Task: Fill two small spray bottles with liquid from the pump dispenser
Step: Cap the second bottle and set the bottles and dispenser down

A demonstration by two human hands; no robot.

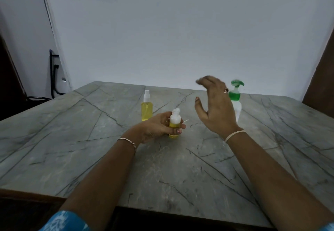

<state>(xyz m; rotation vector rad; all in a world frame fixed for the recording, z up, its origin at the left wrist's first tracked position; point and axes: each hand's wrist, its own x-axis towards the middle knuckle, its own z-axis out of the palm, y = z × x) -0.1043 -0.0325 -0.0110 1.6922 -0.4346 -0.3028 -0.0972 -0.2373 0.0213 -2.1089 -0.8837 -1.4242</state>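
Grey veined stone makes up the counter (162,176), whose near edge is crossed by two bare forearms; a blue patterned sleeve (63,221) is seen at the lower left.

Nearest on the counter, the left hand (155,127) is wrapped round a small bottle (174,122), which is held upright with its base on or just above the surface. Yellow liquid is seen in its lower part and a white top above. Whether that top is screwed home cannot be told.

To the right and slightly beyond, the right hand (215,107) is raised off the counter with fingers loose and spread, and nothing is held in it. It is blurred. A thin white stick (186,120) is seen just behind the small bottle; what it is cannot be told.

Further back, a spray bottle (146,107) stands capped and near full of yellow liquid, left of the held one. The dispenser (235,95), with a green pump head, stands behind the right hand and is partly hidden by it.

Judgement: one bottle is taken as done, and the second as in hand. If its top is off, more liquid is called for, with the neck brought under the spout and steadied while the pump is pressed. If it is seated, only tightening and setting down remain.
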